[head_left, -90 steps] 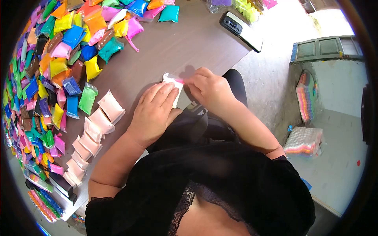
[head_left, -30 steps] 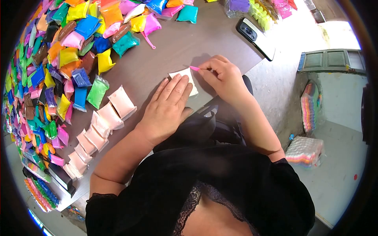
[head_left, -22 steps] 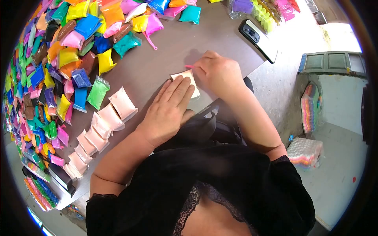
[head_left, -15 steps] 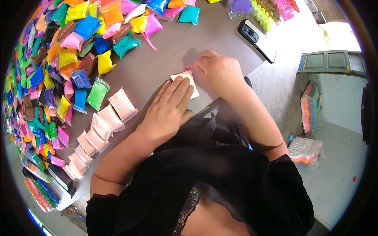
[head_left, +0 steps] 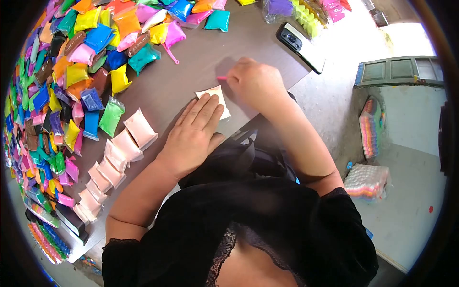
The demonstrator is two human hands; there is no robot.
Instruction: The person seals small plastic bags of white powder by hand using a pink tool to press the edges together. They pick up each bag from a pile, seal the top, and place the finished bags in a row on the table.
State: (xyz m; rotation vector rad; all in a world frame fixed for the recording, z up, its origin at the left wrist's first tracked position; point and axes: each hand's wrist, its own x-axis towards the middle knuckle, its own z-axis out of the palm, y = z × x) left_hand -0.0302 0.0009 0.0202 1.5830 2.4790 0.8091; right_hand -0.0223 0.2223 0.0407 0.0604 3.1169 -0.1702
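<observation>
My left hand (head_left: pixel 193 126) lies flat with its fingers stretched out, pressing on a pale cream packet (head_left: pixel 224 106) near the table's edge. Much of that packet is hidden under the fingers. To its right, my right hand (head_left: pixel 256 81) is closed just above the table, slightly blurred. A short pink stick-like piece (head_left: pixel 222 78) pokes out from its fingers; the rest of it is covered by the hand. A row of similar pale peach packets (head_left: pixel 126 145) runs down the table to the left of my left hand.
A large heap of colourful small packets (head_left: pixel 98 38) covers the table's left and far side. A phone (head_left: pixel 306 50) lies by the right edge. Bundles of coloured packs (head_left: pixel 366 182) rest beyond the table, and a dark box (head_left: pixel 71 221) stands at lower left.
The whole view has shifted a little, so things on the table appear farther left. My right hand has moved slightly away from the packet with the pink piece. My left hand stays on the packet.
</observation>
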